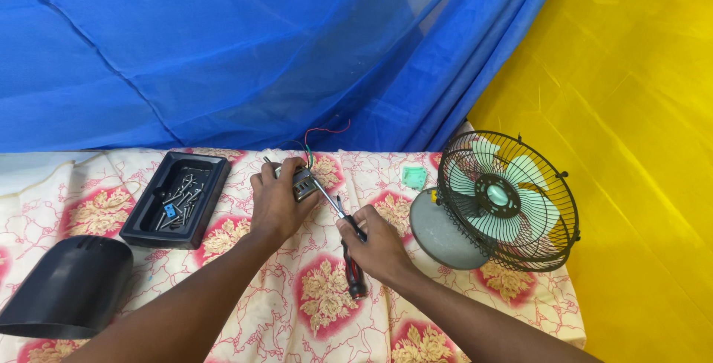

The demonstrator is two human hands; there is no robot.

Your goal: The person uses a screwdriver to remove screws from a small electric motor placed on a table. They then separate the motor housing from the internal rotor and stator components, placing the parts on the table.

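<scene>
While the left hand (276, 203) closes its fingers around a small metal motor unit (302, 182) with red and green wires (319, 136) trailing from it, the right hand (379, 240) grips a red-and-black screwdriver (349, 248) whose shaft slants up to meet that unit, both just above the floral cloth on the surface (312, 303); from this 1 head view, the work looks well into the taking-apart stage, as a black tray (178, 199) to the left already holds many loose screws, and a black housing shell (67, 285) lies detached at the near left edge, while the caged fan (509, 199) with pale green blades stands to the right against a grey disc, a small green part (414, 177) behind it
</scene>
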